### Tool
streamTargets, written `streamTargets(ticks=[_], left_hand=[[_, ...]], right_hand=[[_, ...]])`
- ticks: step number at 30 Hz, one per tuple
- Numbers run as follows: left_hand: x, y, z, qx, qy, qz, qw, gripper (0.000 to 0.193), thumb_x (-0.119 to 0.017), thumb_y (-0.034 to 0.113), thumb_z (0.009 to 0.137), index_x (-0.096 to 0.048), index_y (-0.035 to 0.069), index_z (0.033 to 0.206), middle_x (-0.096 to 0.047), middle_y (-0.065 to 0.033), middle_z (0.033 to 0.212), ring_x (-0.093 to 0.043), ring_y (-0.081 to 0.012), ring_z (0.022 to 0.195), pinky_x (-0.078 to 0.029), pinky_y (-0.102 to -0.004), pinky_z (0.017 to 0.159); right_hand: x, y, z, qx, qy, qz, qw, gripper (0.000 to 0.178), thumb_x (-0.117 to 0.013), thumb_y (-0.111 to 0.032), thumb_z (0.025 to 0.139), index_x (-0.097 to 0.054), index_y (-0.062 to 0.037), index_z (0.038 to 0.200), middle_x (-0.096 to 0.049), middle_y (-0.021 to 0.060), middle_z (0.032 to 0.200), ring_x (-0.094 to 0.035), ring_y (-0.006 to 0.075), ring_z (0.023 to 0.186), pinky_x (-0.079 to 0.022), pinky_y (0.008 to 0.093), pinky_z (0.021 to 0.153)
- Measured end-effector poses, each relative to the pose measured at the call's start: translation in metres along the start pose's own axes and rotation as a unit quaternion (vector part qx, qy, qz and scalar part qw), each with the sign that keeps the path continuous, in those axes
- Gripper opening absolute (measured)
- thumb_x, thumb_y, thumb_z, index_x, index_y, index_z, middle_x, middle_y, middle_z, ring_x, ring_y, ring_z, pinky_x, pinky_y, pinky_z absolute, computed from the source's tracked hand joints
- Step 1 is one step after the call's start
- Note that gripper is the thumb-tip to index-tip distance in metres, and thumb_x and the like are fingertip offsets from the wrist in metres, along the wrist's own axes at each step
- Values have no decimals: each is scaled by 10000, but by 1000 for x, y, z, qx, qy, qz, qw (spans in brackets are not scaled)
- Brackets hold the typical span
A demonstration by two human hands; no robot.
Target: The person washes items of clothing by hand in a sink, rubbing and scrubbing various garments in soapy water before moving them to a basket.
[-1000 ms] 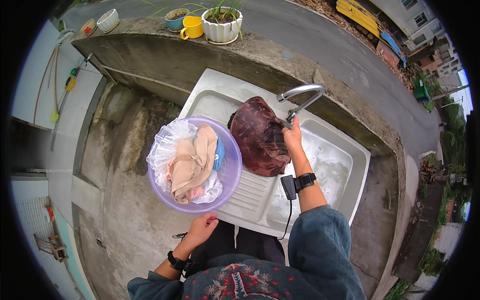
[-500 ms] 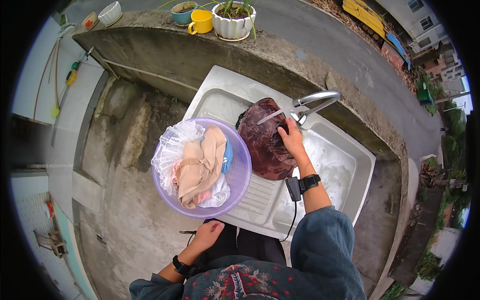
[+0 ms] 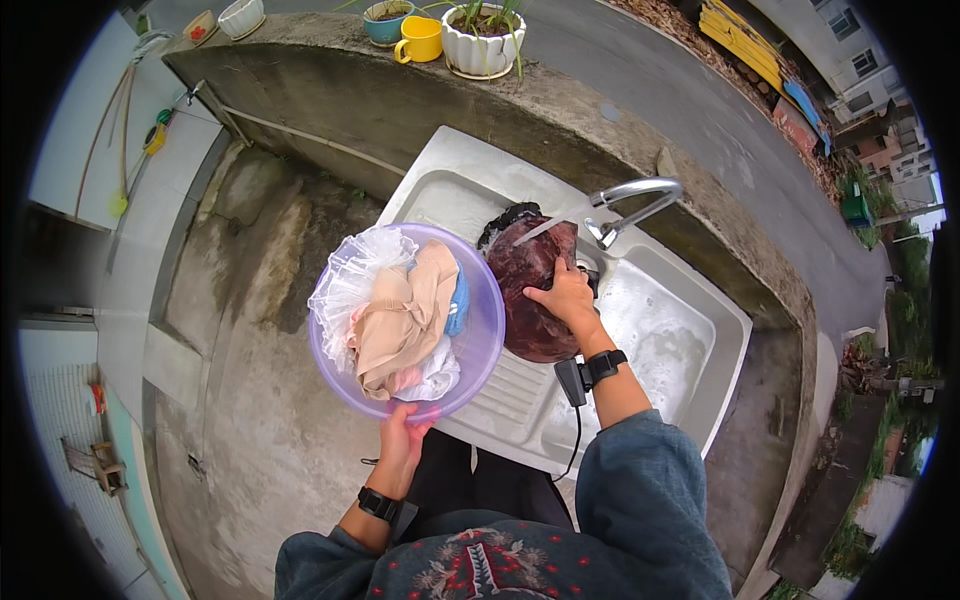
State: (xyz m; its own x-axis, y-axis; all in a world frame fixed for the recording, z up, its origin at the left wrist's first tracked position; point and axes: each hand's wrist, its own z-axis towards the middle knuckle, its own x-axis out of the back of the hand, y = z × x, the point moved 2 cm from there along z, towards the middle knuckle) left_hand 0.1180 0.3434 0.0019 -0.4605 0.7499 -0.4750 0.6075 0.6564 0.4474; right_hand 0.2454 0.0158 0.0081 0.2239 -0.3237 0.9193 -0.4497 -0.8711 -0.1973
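My left hand [image 3: 402,437] holds the near rim of a translucent purple basin [image 3: 487,375], its fingertips showing pink at the plastic. Heaped in the basin are beige cloth [image 3: 408,320], white sheer ruffled fabric [image 3: 352,275], and some blue, pink and white pieces. To its right, a wet dark reddish-brown garment [image 3: 525,315] with a black edge lies on the sink's ribbed drainboard. My right hand [image 3: 566,300] grips the garment's right side, thumb and forefinger apart on top, the other fingers partly hidden. A stream of water from the chrome faucet [image 3: 640,195] falls onto its upper part.
The white sink [image 3: 725,350] has suds in its right bowl and stands against a low concrete wall [image 3: 330,110]. On the wall top sit a yellow mug [image 3: 420,40], a white planter [image 3: 480,50] and other pots. A black cable hangs from my right wrist strap [image 3: 603,366].
My left hand has moved up from beside my lap to the basin's rim. My right hand has shifted down and left on the garment, which has bunched, showing more of its black edge.
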Motion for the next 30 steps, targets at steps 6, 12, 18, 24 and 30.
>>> streamTargets(ticks=[6,12,18,24,30], left_hand=[[8,0,-34,-40,18,63,997,366,-481,17,733,-433,-58,1088,-578,-151,915,-636,-291,766,-573,-384,640],[46,-6,-77,6,8,103,995,375,-468,2,724,-411,-83,1084,-571,-185,866,-639,-332,667,-576,-412,605],[51,1,-90,37,-3,109,993,409,-460,-17,733,-390,-72,1132,-578,-190,891,-643,-326,684,-578,-403,624],[49,5,-89,66,-9,124,990,488,-465,-10,745,-350,-28,1219,-588,-200,943,-646,-317,696,-577,-387,631],[53,10,-87,104,-5,180,978,428,-503,16,759,-417,-31,1177,-608,-156,906,-650,-270,700,-568,-342,600]], right_hand=[[11,6,-10,-34,-131,19,991,806,-644,-608,663,-475,5,1159,-556,224,1110,-505,342,1106,-446,417,861],[28,6,-4,42,13,83,996,665,-599,-436,799,-420,11,1258,-455,192,1275,-399,356,1206,-330,429,985],[17,-28,36,-163,-89,833,522,536,-441,-314,926,-344,112,1236,-359,250,1299,-372,343,1215,-329,428,1021],[13,-67,56,-81,-157,887,428,523,-433,-307,927,-341,109,1231,-338,252,1314,-355,351,1230,-329,446,1027],[-1,-33,76,-182,24,868,462,352,-441,-202,913,-464,84,1117,-526,181,1124,-497,294,1077,-410,404,936]])
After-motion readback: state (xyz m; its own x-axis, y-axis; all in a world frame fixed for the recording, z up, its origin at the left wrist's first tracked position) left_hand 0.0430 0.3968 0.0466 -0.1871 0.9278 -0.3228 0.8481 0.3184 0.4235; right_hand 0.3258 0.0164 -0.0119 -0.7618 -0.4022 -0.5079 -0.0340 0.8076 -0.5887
